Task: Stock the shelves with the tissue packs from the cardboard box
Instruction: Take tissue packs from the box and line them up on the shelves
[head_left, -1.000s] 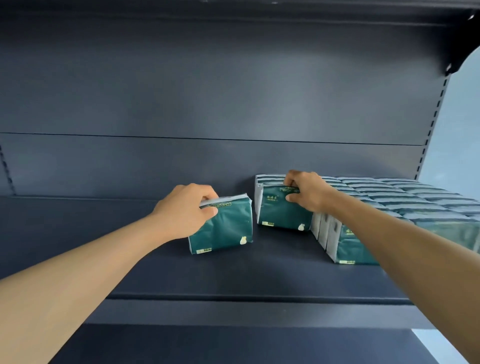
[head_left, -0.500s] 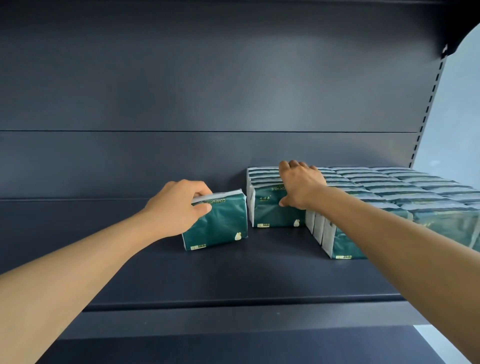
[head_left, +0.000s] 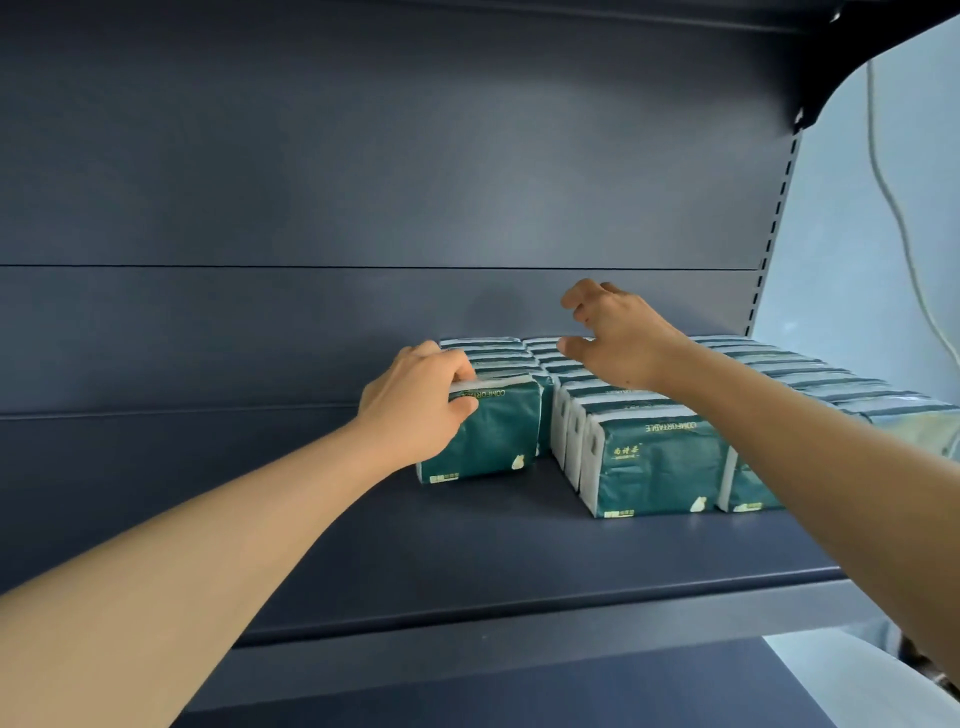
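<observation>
My left hand (head_left: 418, 400) grips the top of a dark green tissue pack (head_left: 493, 431) that stands upright on the dark shelf (head_left: 467, 551), at the front of the leftmost row of packs. Rows of the same green and white tissue packs (head_left: 654, 462) fill the shelf to the right, running back to the rear panel. Above those rows my right hand (head_left: 618, 338) hovers with loosely spread fingers and holds nothing. The cardboard box is out of view.
Bare shelf surface lies left of the packs and in front of them. The dark back panel (head_left: 363, 182) rises behind. A slotted upright (head_left: 774, 223) bounds the shelf on the right, and a white cable (head_left: 893, 208) hangs on the pale wall beyond.
My left hand has slid its pack right and back against the leftmost row. My right hand has let go of the pack it pressed and lifted above the rows.
</observation>
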